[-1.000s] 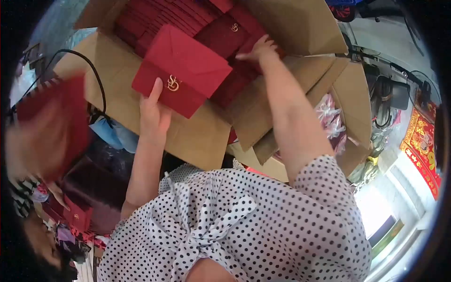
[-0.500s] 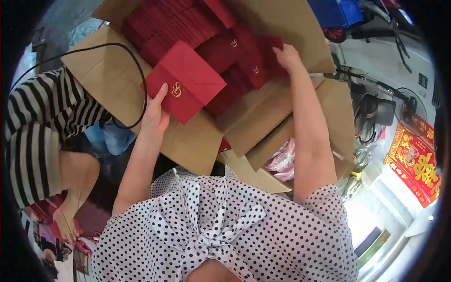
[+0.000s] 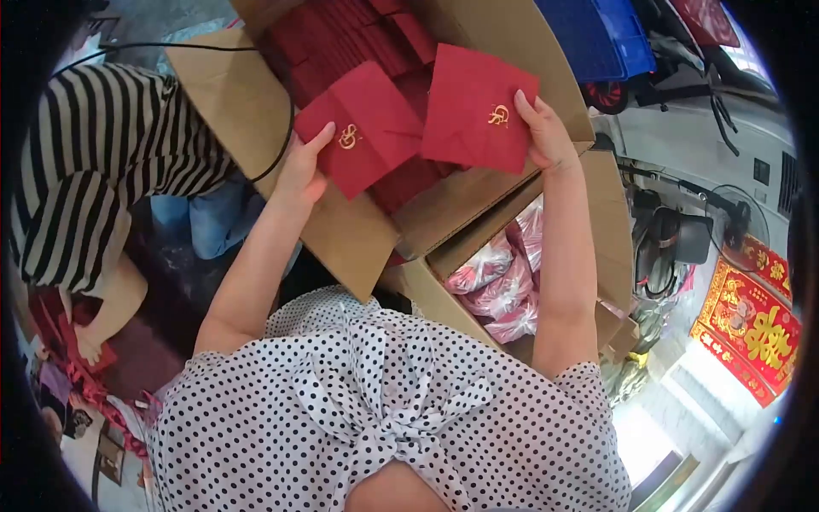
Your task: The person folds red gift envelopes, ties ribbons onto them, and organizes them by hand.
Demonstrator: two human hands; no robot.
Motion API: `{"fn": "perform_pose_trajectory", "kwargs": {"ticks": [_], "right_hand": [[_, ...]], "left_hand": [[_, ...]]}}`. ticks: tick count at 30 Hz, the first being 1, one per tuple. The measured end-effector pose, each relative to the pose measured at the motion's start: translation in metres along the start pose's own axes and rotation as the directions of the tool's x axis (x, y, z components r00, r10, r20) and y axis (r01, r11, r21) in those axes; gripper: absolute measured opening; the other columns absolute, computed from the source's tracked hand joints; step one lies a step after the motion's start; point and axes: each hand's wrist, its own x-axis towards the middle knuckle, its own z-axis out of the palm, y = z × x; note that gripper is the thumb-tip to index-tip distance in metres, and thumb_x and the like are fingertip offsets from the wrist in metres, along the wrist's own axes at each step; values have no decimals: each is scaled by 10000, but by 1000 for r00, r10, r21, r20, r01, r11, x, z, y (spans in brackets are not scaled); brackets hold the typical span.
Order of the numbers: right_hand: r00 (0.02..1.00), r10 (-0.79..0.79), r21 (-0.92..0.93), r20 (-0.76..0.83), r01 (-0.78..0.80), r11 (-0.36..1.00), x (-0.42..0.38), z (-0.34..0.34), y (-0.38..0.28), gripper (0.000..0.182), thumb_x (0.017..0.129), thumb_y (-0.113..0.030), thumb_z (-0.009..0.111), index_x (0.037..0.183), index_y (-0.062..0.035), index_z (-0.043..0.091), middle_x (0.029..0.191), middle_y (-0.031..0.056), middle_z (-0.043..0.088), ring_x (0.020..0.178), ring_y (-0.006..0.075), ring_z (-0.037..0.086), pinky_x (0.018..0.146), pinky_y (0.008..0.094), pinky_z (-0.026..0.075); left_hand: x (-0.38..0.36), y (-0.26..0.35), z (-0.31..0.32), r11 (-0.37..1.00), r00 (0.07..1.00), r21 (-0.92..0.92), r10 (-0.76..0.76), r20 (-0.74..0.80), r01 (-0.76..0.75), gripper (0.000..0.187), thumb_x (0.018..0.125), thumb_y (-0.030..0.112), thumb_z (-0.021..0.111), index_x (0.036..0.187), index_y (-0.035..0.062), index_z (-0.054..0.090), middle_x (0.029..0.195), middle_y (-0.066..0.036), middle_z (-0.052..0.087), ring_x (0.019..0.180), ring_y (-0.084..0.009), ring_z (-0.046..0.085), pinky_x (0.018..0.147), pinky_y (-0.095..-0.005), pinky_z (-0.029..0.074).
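Note:
My left hand (image 3: 305,166) grips a red envelope (image 3: 363,128) with a gold emblem, its thumb on the front face. To the right, my right hand (image 3: 546,132) holds a second red envelope (image 3: 465,107) by its right edge, thumb near a similar gold emblem. Both envelopes are raised over an open cardboard box (image 3: 554,72). Inside the box lie rows of packed red envelopes (image 3: 328,43), partly hidden by the two held ones.
A co-worker in a striped top (image 3: 111,154) is at the left, a hand (image 3: 88,341) on red items. Below the box, another carton holds plastic-wrapped pink bundles (image 3: 503,290). A black cable (image 3: 188,47) crosses the upper left; a blue crate (image 3: 601,43) stands upper right.
My right hand has come up and inward from the box's right side, bringing an envelope out. My left hand has moved slightly right and up with its envelope. The co-worker's hand has shifted left.

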Motion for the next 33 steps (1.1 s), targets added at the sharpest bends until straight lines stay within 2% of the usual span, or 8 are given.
{"fn": "perform_pose_trajectory", "kwargs": {"ticks": [8,10,13,15,19,23,28,33], "right_hand": [[998,24,47,-52,-22,999,-9,32,3,408,916,-243,601,1242,-21,496,1193,73,590,1096,185,564,926,361,477],[973,-2,277,-229,67,959,-14,44,3,350,902,-229,612,1191,-49,530,1140,62,610,1030,190,591,817,351,521],[990,73,522,-119,0,853,-30,38,12,285,872,-192,635,1129,-97,559,1081,55,625,898,179,607,653,318,495],[982,76,583,-175,41,812,-54,56,21,225,843,-162,652,1049,-111,577,978,32,630,763,153,579,570,263,473],[956,198,699,-219,12,715,-79,127,69,193,830,-30,664,1003,-77,594,915,66,645,754,204,634,558,253,509],[950,152,581,-273,37,813,-64,165,115,336,828,-41,669,1124,-66,511,1004,87,643,803,219,657,616,283,545],[960,170,441,-222,-56,896,-64,168,108,354,852,-137,652,1149,-54,478,1048,121,631,792,236,663,605,276,532],[951,192,235,-241,-135,963,-58,171,102,319,870,-233,627,1114,-62,515,975,67,654,624,152,626,489,223,418]], "left_hand": [[-11,2,9,995,998,-101,-22,64,28,532,834,63,670,1307,144,440,1263,-26,535,1174,-215,504,998,-446,423],[-19,3,19,988,998,-153,-25,55,34,508,841,68,666,1297,136,453,1281,-25,525,1190,-209,494,1023,-434,399],[-18,-2,24,972,996,-234,25,91,-3,488,843,63,661,1286,116,465,1285,-27,525,1189,-211,494,1030,-430,389],[-14,-9,29,958,994,-287,38,100,-8,496,841,89,671,1291,118,465,1283,-31,529,1196,-217,488,1042,-429,373],[-4,-17,45,928,990,-371,18,139,35,392,888,142,602,1261,94,490,1242,-50,559,1153,-235,521,1005,-435,405],[-14,-22,60,965,999,-260,-13,39,23,415,916,331,416,1223,74,524,1202,-87,577,1097,-266,545,955,-420,431],[-19,-22,55,957,992,-291,41,118,-5,489,890,418,455,1221,65,524,1221,-95,563,1120,-280,526,976,-437,413],[-37,-6,62,944,983,-311,152,102,-114,811,814,682,463,1352,80,384,1333,-69,462,1182,-273,471,1010,-479,374]]}}
